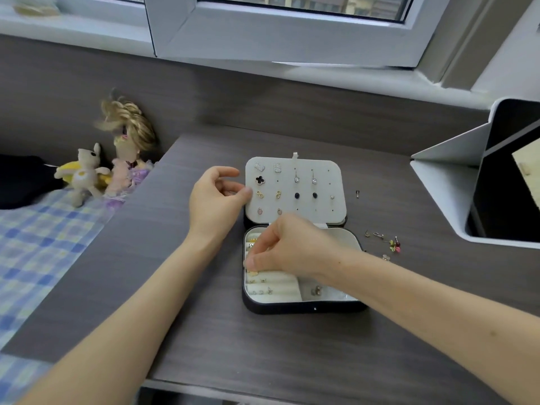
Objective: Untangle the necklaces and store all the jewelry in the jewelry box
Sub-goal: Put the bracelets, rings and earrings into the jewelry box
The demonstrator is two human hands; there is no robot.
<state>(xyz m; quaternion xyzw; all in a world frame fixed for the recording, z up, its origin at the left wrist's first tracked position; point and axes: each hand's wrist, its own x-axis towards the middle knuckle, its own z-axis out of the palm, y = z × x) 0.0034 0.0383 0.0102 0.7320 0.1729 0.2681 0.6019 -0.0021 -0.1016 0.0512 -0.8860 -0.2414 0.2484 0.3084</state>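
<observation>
A black jewelry box [304,307] lies open on the dark wooden desk. Its upright white panel [295,190] carries several pairs of earrings. My left hand [217,200] touches the panel's left edge with thumb and fingertips. My right hand [289,247] reaches into the box's lower tray and pinches a small gold piece [252,271] over the ring rolls at the left. Small earrings sit in the ring rolls [271,287], and one more lies in the right compartment [317,290]. Several loose earrings [385,244] lie on the desk right of the box. No necklace shows.
A single stud [357,193] lies right of the panel. A tablet in a white folding case [479,188] stands at the right. Plush toys and a doll [117,168] sit at the left by a checked bedsheet [38,247]. A window frame runs behind.
</observation>
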